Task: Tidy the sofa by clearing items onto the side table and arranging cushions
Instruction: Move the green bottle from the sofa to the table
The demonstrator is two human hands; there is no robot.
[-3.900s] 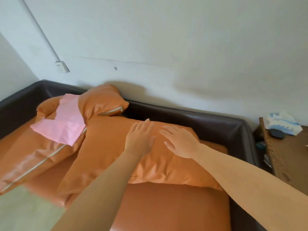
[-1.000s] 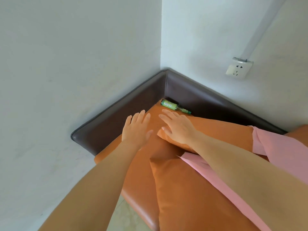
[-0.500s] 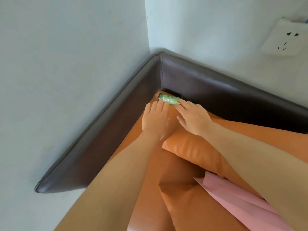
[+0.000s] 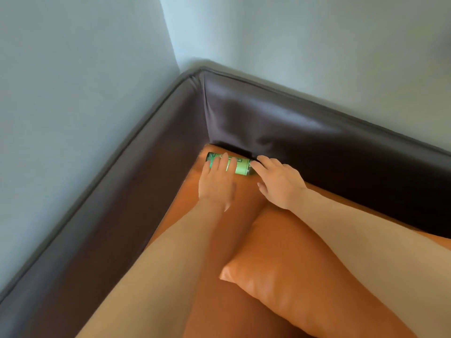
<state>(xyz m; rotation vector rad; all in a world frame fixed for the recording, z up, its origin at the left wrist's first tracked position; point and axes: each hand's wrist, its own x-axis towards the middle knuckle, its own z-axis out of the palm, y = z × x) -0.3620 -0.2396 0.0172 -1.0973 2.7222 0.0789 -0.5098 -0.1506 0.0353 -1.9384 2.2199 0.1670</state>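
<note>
Fingers of the left hand (image 4: 216, 182) lay straight over the green bottle (image 4: 229, 164) wedged in the sofa corner (image 4: 202, 113), while the right hand (image 4: 278, 181), loosely spread, touched its cap end; curling round its middle before lifting seemed wise.

A: Both bare forearms reach forward, nearly side by side. Left hand (image 4: 216, 182) is palm down, fingers straight and close together, tips on the green bottle (image 4: 240, 166).

B: Right hand (image 4: 278, 182)?

A: Palm down too, fingers spread and slightly bent, fingertips at the bottle's right end.
</note>
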